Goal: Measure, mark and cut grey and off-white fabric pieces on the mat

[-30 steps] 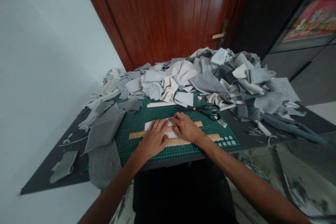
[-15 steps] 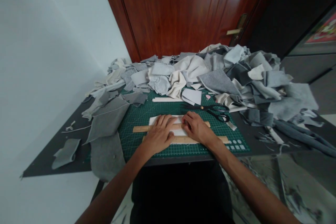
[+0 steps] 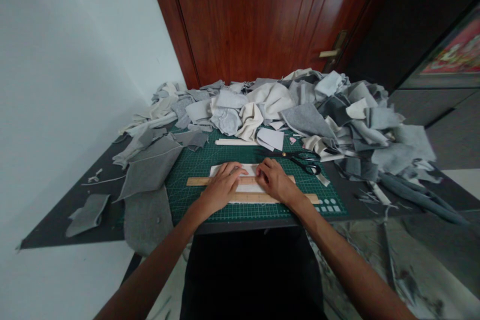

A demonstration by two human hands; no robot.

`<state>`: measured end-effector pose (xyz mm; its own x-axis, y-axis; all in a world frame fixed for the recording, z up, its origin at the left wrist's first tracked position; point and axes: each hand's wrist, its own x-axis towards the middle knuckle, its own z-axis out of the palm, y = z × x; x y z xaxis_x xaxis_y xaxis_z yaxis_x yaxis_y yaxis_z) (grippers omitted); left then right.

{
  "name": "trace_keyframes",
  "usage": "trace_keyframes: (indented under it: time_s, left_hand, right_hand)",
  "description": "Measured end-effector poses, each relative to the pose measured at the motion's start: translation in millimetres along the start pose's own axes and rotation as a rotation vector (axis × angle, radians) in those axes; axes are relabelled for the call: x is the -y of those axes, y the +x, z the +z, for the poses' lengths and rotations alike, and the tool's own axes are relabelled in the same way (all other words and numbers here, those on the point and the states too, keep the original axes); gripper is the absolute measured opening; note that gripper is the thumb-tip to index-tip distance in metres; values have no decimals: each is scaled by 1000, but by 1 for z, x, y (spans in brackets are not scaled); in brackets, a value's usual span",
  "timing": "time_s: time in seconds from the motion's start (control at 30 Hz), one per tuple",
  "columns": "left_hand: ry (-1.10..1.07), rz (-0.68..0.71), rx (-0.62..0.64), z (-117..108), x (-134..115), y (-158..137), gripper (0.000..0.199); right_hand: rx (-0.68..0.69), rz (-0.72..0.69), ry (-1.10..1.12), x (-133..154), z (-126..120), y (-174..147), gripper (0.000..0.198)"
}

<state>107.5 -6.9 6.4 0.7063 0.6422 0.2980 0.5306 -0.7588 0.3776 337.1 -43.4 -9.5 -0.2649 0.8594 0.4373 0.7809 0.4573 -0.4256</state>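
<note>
A white piece of cloth (image 3: 245, 188) lies on the green cutting mat (image 3: 187, 160), with two wooden rulers across it. Over the upper ruler (image 3: 195, 181) and the cloth rests my left hand (image 3: 222, 187), fingers stretched and slightly apart, pressing down. My right hand (image 3: 275, 179) is closed, its fingertips curled together at the cloth's upper part, beside the left fingers. Whatever those fingertips pinch is hidden. The lower ruler (image 3: 258, 197) runs along the cloth's near edge, under my wrists. Black scissors (image 3: 300, 156) lie just beyond my right hand.
Grey and white fabric scraps (image 3: 272, 97) are heaped along the back and right of the dark table (image 3: 112, 180). A grey cloth (image 3: 148, 220) hangs over the front edge at left. A white strip (image 3: 236, 142) lies on the mat. Behind stands a wooden door (image 3: 247, 20).
The view has shifted slightly, so the table sits a little further left. My left fingers and thumb have shifted slightly on the ruler. My right hand stays curled at the cloth.
</note>
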Motion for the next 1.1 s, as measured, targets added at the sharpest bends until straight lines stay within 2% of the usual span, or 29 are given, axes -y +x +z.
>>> trace_keyframes:
  time_s: [0.27, 0.5, 0.6, 0.7, 0.73, 0.8, 0.87, 0.97, 1.1]
  left_hand:
    - [-28, -96, -68, 5, 1, 3, 33]
    - [66, -201, -182, 6, 5, 4, 27]
    - [88, -229, -222, 5, 7, 0, 27]
    - [137, -254, -272, 4, 4, -3, 29]
    - [170, -274, -288, 3, 2, -4, 29]
    - [233, -334, -288, 2, -3, -5, 30]
    - [260, -390, -241, 1, -6, -5, 34]
    - [252, -436, -172, -1, -10, -5, 36]
    - [260, -469, -208, -2, -14, -6, 36]
  right_hand:
    - [-21, -2, 7, -3, 2, 0, 14]
    - [-37, 3, 108, -5, 0, -1, 20]
    - [-158, 72, 103, -26, -16, 1, 22]
    - [-350, 217, -73, -65, -41, 11, 23]
    - [-350, 278, -145, -79, -50, 16, 26]
    - [-239, 418, -291, -104, -61, 27, 31]
    - [-186, 482, -339, -122, -65, 38, 27]
    - [-128, 521, -373, -134, -60, 50, 20]
    - [-95, 546, -403, -138, -51, 54, 18]
